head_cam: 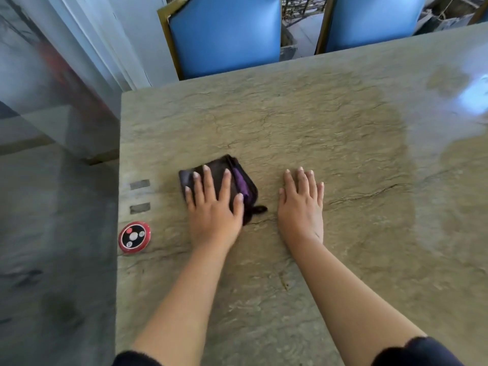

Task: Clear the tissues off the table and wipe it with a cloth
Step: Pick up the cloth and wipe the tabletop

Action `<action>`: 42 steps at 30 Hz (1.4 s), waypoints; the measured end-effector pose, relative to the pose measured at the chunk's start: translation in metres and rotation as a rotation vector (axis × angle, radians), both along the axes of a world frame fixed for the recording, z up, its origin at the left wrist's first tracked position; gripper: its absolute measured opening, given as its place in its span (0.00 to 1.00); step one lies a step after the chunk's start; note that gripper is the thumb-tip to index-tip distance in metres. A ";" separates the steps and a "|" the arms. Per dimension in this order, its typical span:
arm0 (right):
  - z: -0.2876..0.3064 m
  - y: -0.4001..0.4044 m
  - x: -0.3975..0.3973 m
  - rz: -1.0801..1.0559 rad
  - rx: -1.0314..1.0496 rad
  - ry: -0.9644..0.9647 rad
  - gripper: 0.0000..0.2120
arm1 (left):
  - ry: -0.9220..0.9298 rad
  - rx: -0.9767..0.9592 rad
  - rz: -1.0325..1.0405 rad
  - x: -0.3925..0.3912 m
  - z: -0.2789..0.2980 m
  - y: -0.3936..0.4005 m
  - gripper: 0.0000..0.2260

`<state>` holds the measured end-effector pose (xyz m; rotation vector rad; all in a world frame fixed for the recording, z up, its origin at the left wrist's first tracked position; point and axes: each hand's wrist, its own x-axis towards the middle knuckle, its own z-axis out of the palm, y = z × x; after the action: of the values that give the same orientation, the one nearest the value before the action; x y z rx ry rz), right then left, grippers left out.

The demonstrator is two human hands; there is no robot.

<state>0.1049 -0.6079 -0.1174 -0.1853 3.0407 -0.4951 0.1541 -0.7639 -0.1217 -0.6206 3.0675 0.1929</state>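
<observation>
My left hand [214, 207] presses flat on a folded dark cloth [229, 180] near the left edge of the stone-patterned desk [330, 128], fingers straight and spread across the fabric rather than curled round it, so that grip is released and simply bearing down. My right hand [301, 204] lies palm-down on the bare desk just beside the cloth, its grip also released, holding nothing. No tissues show anywhere on the surface, so I judge the clearing done and the wiping the step in hand. A darker, damp-looking patch spreads over the middle of the desk (a glossy reflection blurs the far right corner). To wipe well, I would keep the palm weight even, run overlapping strokes out to the edges, and steer round the red call button [134, 236] and the two grey labels [140, 196] at the left edge. Two blue chairs [224, 35] stand at the far side.
</observation>
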 end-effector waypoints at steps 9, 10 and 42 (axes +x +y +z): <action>0.004 0.044 -0.001 0.139 -0.308 -0.057 0.21 | -0.012 -0.024 -0.232 0.011 -0.004 -0.014 0.28; 0.005 0.055 0.007 0.142 -0.310 -0.049 0.21 | -0.038 -0.013 -0.159 -0.001 -0.004 -0.016 0.28; 0.018 0.156 0.140 -0.107 -0.641 0.021 0.18 | -0.112 0.061 -0.423 0.140 0.003 0.183 0.26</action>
<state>0.2453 -0.4515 -0.0998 -0.0493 2.8037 -1.4652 0.2945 -0.5807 -0.1187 0.0258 2.9799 0.2333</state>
